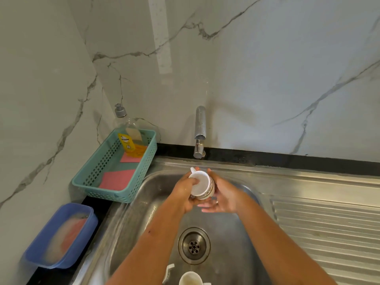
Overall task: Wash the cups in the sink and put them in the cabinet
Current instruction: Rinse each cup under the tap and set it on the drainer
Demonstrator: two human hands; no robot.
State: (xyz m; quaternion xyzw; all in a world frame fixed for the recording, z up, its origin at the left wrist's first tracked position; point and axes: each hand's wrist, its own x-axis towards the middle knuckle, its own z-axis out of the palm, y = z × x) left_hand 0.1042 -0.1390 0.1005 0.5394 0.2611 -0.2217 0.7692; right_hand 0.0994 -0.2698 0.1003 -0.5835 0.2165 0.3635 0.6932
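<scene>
While right hand (223, 199) cradles cup (202, 185), left fingers (193, 183) seemingly inside.

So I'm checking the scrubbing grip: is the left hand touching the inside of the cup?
Touching. The head view shows the left hand's fingers pressed inside the cup.

Soft even daylight, wide-angle bending at edges, slight blur.

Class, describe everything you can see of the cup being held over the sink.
The cup is white, ceramic-looking, with a dark patterned band near its base and a handle at upper left. It lies tilted on its side, mouth facing left, below the tap. The left hand reaches fingers inside; the right hand cradles its base.
</scene>
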